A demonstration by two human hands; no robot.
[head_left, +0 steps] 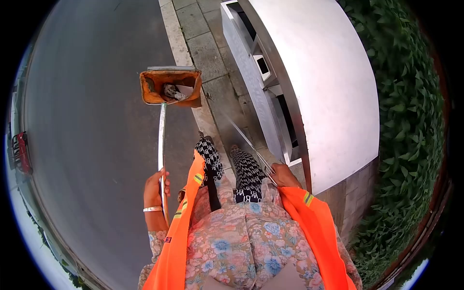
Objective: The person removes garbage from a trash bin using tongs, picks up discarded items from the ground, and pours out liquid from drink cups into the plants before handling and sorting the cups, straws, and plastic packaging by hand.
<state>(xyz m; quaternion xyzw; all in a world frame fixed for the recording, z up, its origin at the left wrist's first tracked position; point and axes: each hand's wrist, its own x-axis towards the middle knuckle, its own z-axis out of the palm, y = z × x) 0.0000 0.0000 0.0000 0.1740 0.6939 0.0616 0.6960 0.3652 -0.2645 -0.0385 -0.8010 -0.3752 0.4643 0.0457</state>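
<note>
My left hand (157,190) is closed round a long silver pole (162,135). At the pole's far end is an open orange bin (195,96), held over the road beside the kerb, with crumpled litter (173,92) inside. My right hand (284,176) grips the handle end of long thin metal tongs (249,142). The tongs reach forward and left over the paving, and their far tips are blurred. Nothing can be made out between the tips.
A large white-topped litter bin (333,92) with dark slots stands close on the right. Behind it runs a green hedge (406,121). Grey road (92,121) lies left of the kerb (176,38). A red car (21,152) is at the far left.
</note>
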